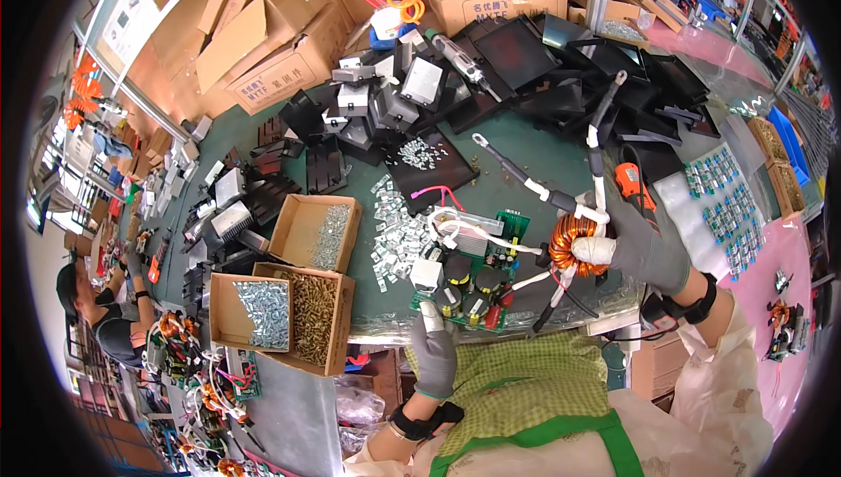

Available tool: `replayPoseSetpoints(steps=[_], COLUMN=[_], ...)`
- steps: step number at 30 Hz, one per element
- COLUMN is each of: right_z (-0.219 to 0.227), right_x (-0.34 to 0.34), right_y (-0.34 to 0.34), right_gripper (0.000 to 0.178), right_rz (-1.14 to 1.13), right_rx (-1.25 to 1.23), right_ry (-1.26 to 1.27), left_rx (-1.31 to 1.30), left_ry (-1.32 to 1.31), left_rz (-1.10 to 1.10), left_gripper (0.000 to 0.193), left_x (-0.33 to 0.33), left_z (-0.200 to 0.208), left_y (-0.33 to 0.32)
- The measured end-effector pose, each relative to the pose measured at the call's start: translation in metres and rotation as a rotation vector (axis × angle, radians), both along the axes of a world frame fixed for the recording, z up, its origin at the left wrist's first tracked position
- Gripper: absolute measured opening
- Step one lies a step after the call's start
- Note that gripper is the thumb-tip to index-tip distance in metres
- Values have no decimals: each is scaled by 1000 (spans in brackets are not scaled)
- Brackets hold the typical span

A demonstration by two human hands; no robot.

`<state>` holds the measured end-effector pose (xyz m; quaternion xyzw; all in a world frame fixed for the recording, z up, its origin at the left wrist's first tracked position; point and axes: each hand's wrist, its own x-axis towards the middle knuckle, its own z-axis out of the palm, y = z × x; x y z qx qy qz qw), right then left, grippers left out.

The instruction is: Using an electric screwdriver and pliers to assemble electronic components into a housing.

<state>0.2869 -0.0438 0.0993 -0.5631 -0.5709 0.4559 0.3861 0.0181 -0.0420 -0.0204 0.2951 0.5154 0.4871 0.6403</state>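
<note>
My right hand (pixel 650 247), in a grey glove with white-wrapped fingertips, grips a copper-wound ring coil (pixel 571 254). Thick leads in white and black sleeving run from the coil; one black lead (pixel 512 162) ends in a ring terminal. At the table's front edge lies a green circuit board (pixel 512 227) with black and yellow components, a metal heatsink and white wires. My left hand (pixel 434 359), gloved the same way, pinches the board's near left edge; its fingers below the thumb are partly hidden. White small blocks (pixel 399 240) lie in a pile left of the board.
Cardboard boxes of screws (pixel 311 315) stand at the left. Black panels (pixel 512 56) and a power screwdriver (pixel 460 63) are heaped at the back. An orange-handled tool (pixel 629 181) lies beyond my right hand, near small boards (pixel 723 205). Another person (pixel 109 310) works far left.
</note>
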Motion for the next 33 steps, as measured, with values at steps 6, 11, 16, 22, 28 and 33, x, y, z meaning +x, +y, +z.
replayPoseSetpoints(steps=[6, 11, 16, 22, 28, 33], right_z=[-6, 4, 18, 24, -25, -62], right_x=[26, 22, 1, 3, -40, -53], right_y=[29, 25, 14, -35, -124, -111], right_gripper=[49, 50, 60, 80, 80, 60], right_rz=[99, 113, 27, -239, -372, -195], right_rx=[-103, -116, -34, 190, 525, 601], right_ry=[-26, 19, 417, 513, 463, 347], left_rx=[-19, -100, -214, -34, 275, 522], left_ry=[156, 233, 34, -276, -46, 835], left_rz=[-357, -743, -710, -529, -855, -1212], left_gripper=[47, 51, 57, 36, 42, 56], left_x=[-2, -36, -47, -24, 28, 115], left_z=[-10, 13, 35, 60, 54, 34], left_y=[-15, -10, -7, 12, 109, 165])
